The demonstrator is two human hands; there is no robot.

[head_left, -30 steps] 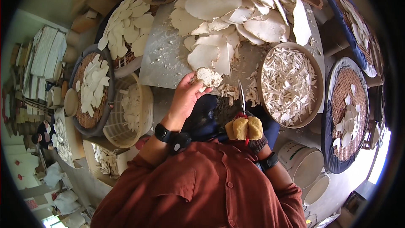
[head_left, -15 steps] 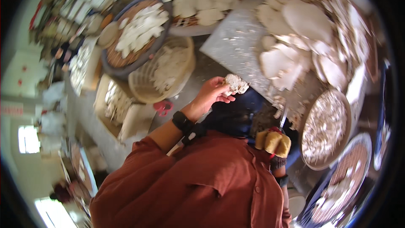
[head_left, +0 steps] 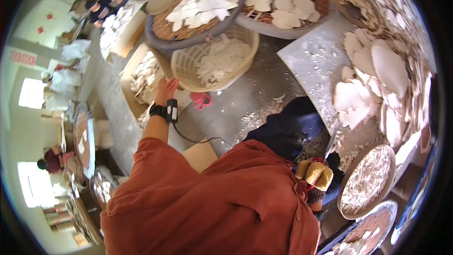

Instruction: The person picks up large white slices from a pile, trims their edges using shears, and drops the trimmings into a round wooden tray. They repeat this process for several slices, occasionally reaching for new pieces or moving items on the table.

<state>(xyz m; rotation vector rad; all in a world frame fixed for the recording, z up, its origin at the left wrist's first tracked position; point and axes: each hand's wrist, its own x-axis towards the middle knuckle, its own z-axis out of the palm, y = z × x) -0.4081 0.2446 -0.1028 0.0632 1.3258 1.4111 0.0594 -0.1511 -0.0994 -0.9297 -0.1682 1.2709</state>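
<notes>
My left hand [head_left: 166, 90] is stretched out to the left with fingers extended and nothing visible in it. It hangs over the edge of a cardboard box [head_left: 136, 107] that holds pale, flat pieces. Close by stands a cream plastic basket [head_left: 181, 68] filled with small pale chips. My right hand [head_left: 314, 175], with yellow padded covers on its fingers, is closed near my lap. A narrow metal knife [head_left: 333, 138] sticks up from it; the handle is hidden. Beyond the knife, big pale slices [head_left: 354, 104] are heaped on a grey board [head_left: 302, 56].
Round trays [head_left: 158, 38] of white slices stand ahead. A round basket [head_left: 343, 200] of shavings is at my right. A red plastic object [head_left: 200, 100] lies on the floor, and a cable runs from my left wrist. Two people [head_left: 100, 12] are farther off at the left.
My left hand has swung left from above my lap to the box, and the rough pale piece it held is gone from it. The view has turned left; my right hand keeps its hold.
</notes>
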